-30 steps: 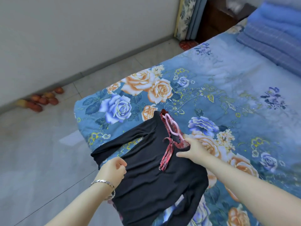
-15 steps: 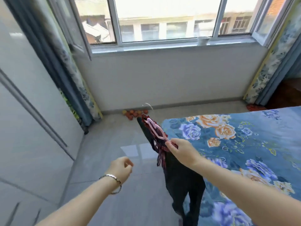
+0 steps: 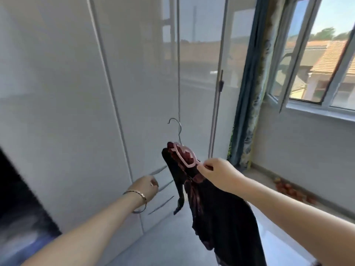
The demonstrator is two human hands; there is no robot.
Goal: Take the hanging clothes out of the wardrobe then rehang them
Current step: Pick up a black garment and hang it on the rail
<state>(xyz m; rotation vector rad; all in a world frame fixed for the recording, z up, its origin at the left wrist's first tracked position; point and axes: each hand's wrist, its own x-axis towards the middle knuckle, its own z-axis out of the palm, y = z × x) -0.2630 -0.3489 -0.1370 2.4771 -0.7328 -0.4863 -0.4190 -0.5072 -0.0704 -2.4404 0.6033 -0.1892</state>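
while left grip (image 3: 147,188) hangs loose and empty, right grip (image 3: 218,174) pinches a pink hanger (image 3: 184,158) bearing black cloth (image 3: 221,217).

The shiny grey floor (image 3: 165,244) is holding up everything down here. The tall white wardrobe (image 3: 67,112) is standing on it at the left. Some small red and orange round things (image 3: 288,189) are lying on it in a little heap, right by the wall (image 3: 307,150) under the window (image 3: 317,64). The long flowery curtain (image 3: 247,131) is hanging down toward it in the corner.
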